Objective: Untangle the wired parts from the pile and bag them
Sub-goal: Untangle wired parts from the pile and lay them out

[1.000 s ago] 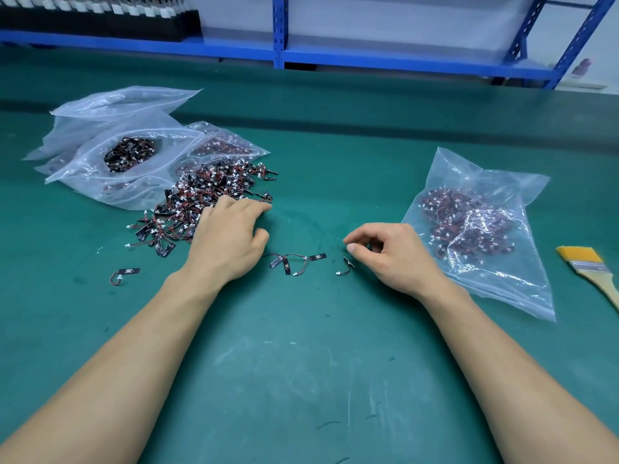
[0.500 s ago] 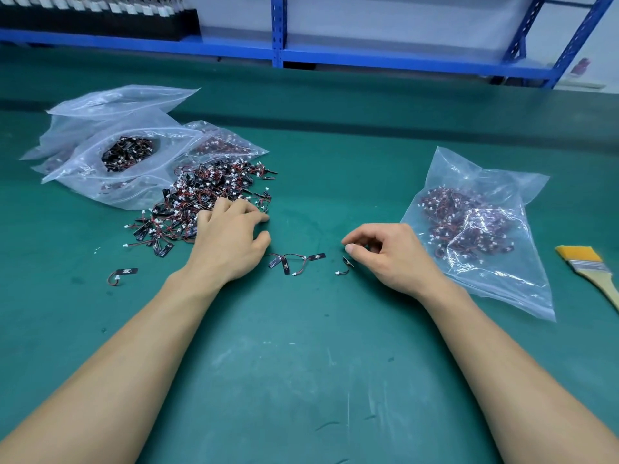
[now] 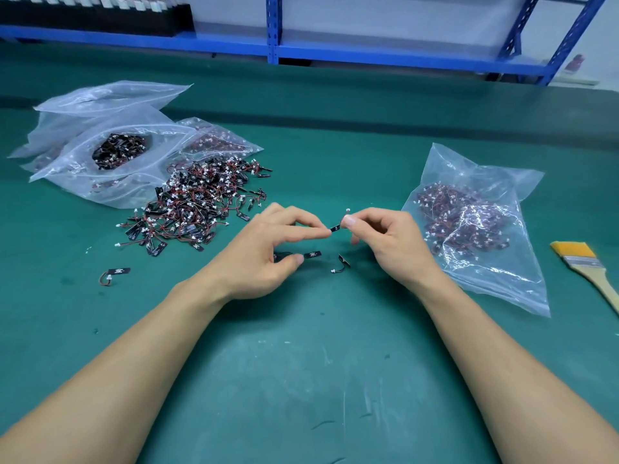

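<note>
Right hand (image 3: 388, 242) higher: part (image 3: 336, 227) aslant (connector (image 3: 347, 210) up)

The green table (image 3: 301, 380) bore a pile of wired parts (image 3: 197, 205) beyond the left hand (image 3: 264, 256), clear bags (image 3: 110, 169) behind that pile, a filled bag (image 3: 475, 236) beside the right hand (image 3: 392, 242), a brush (image 3: 586, 266) farther right, and loose parts (image 3: 341, 262) between both hands.

Glossy clear plastic bag (image 3: 482, 236); matt scuffed green mat (image 3: 301, 363)
</note>
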Motion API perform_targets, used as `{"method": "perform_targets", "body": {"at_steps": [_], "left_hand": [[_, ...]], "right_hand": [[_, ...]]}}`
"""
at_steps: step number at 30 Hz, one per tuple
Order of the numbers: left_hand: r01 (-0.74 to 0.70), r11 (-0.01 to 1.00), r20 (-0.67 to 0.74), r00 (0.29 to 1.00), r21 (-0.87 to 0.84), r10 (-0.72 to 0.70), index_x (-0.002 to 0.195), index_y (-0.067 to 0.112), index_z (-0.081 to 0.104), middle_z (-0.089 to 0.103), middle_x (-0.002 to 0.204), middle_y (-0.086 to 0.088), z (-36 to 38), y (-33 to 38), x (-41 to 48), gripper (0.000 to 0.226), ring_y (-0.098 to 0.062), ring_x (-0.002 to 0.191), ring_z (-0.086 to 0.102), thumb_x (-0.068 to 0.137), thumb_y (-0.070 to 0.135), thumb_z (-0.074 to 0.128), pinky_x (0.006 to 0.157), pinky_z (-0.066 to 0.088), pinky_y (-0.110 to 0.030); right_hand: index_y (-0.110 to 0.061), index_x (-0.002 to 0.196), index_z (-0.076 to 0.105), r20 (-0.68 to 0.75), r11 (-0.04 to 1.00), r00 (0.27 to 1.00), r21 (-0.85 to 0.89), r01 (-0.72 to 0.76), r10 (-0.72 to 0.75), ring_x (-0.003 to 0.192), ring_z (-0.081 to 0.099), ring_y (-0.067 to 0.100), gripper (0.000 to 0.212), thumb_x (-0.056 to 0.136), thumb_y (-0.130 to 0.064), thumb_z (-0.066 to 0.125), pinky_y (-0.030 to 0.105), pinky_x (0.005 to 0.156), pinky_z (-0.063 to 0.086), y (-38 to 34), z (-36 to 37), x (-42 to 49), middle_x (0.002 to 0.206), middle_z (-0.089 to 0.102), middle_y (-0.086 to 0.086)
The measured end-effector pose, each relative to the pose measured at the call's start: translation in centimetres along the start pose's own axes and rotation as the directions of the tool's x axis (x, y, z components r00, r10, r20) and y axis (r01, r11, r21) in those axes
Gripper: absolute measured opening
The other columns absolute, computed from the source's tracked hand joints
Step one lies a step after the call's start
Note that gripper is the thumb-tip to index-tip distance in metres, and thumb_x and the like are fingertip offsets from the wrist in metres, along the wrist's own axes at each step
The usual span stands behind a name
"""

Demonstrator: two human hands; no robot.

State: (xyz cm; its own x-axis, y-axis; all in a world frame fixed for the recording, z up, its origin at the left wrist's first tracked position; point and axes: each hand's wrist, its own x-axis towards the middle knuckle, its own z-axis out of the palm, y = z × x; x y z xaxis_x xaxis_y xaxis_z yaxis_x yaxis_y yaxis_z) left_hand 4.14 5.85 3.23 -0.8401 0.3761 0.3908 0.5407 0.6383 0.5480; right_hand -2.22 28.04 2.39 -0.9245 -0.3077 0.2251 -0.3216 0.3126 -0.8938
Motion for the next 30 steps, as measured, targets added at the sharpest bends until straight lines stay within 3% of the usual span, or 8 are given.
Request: {"method": "perform_targets", "body": {"at_steps": [5, 10, 12, 16, 19, 22, 24, 30], "left_hand": [[0.016, 0.995, 0.026, 1.000, -0.094, -0.014, 0.126, 0.024, 0.067, 0.061, 0.125, 0.015, -0.2, 0.2, -0.2, 0.052, -0.016, 0.110, 0.049, 0.081, -0.001, 0.058, 0.101, 0.031, -0.016], [-0.005, 0.995, 0.068, 0.998, -0.097, 0.012, 0.125, 0.024, 0.069, 0.062, 0.125, 0.017, -0.1, 0.2, -0.3, 0.050, -0.014, 0.110, 0.050, 0.081, 0.001, 0.060, 0.100, 0.031, -0.016], [0.024, 0.996, 0.007, 1.000, -0.090, -0.024, 0.120, 0.024, 0.071, 0.065, 0.121, 0.019, -0.1, -0.1, -0.3, 0.043, -0.016, 0.108, 0.051, 0.082, 0.006, 0.060, 0.099, 0.036, -0.020], [0.200, 0.977, -0.283, 0.944, 0.077, -0.170, 0.106, 0.022, 0.074, 0.069, 0.106, 0.013, -0.8, -2.1, -0.3, 0.030, -0.021, 0.097, 0.052, 0.087, 0.005, 0.057, 0.093, 0.043, -0.040], [0.382, 0.913, -0.390, 0.870, 0.143, -0.303, 0.106, 0.022, 0.073, 0.069, 0.106, 0.006, -1.3, -3.8, -0.4, 0.030, -0.015, 0.094, 0.044, 0.091, 0.002, 0.057, 0.093, 0.042, -0.041], [0.449, 0.873, -0.416, 0.842, 0.189, -0.343, 0.109, 0.025, 0.071, 0.068, 0.107, 0.004, -1.6, -4.7, -0.6, 0.027, -0.014, 0.093, 0.039, 0.092, 0.008, 0.058, 0.094, 0.042, -0.044], [0.456, 0.863, -0.407, 0.846, 0.216, -0.345, 0.111, 0.025, 0.070, 0.068, 0.111, 0.004, -1.7, -4.9, -0.6, 0.026, -0.017, 0.097, 0.042, 0.092, 0.011, 0.059, 0.098, 0.041, -0.047], [0.593, 0.740, -0.444, 0.782, 0.316, -0.437, 0.115, 0.029, 0.067, 0.066, 0.116, 0.001, -2.3, -5.4, -0.8, 0.027, -0.029, 0.112, 0.049, 0.090, 0.021, 0.062, 0.097, 0.038, -0.046]], "right_hand": [[-0.017, 0.071, 0.071, 0.023, 0.994, 0.999, 0.105, -0.040, 0.038, 0.054, 0.041, 0.006, 0.025, 0.095, -0.025, 0.069, 0.016, 0.055, 0.033, -0.5, 0.1, -0.1, 0.059, 0.060, -0.011], [-0.006, 0.077, 0.071, 0.063, 0.976, 0.996, 0.202, -0.081, 0.070, 0.054, 0.034, 0.011, 0.022, 0.094, -0.020, 0.069, 0.018, 0.054, 0.031, -0.7, 0.0, -0.2, 0.062, 0.060, -0.004], [-0.007, 0.075, 0.069, 0.059, 0.977, 0.995, 0.195, -0.088, 0.078, 0.053, 0.034, 0.010, 0.023, 0.094, -0.019, 0.068, 0.015, 0.053, 0.032, -0.7, -0.3, -0.1, 0.060, 0.058, -0.005], [-0.008, 0.065, 0.064, 0.092, 0.993, 0.989, 0.027, -0.115, 0.112, 0.051, 0.039, 0.010, 0.030, 0.093, -0.019, 0.070, 0.020, 0.053, 0.033, 0.0, -2.2, 0.1, 0.054, 0.052, -0.010], [-0.004, 0.063, 0.063, 0.196, 0.980, 0.966, -0.141, -0.143, 0.169, 0.052, 0.040, 0.015, 0.034, 0.090, -0.022, 0.072, 0.024, 0.051, 0.033, 0.5, -3.3, 0.0, 0.053, 0.056, -0.004], [-0.009, 0.061, 0.069, 0.243, 0.954, 0.947, -0.262, -0.147, 0.213, 0.055, 0.048, 0.018, 0.030, 0.086, -0.024, 0.076, 0.029, 0.058, 0.039, 0.6, -3.4, 0.0, 0.062, 0.069, 0.010], [-0.015, 0.061, 0.073, 0.220, 0.939, 0.952, -0.316, -0.138, 0.214, 0.057, 0.051, 0.018, 0.026, 0.082, -0.029, 0.081, 0.030, 0.059, 0.041, 0.7, -3.3, 0.1, 0.062, 0.070, 0.009], [-0.017, 0.062, 0.073, 0.045, 0.923, 0.975, -0.334, -0.192, 0.220, 0.044, 0.046, 0.006, 0.044, 0.084, -0.054, 0.072, 0.011, 0.044, 0.035, 1.0, -3.4, 0.2, 0.051, 0.062, -0.002]]}}
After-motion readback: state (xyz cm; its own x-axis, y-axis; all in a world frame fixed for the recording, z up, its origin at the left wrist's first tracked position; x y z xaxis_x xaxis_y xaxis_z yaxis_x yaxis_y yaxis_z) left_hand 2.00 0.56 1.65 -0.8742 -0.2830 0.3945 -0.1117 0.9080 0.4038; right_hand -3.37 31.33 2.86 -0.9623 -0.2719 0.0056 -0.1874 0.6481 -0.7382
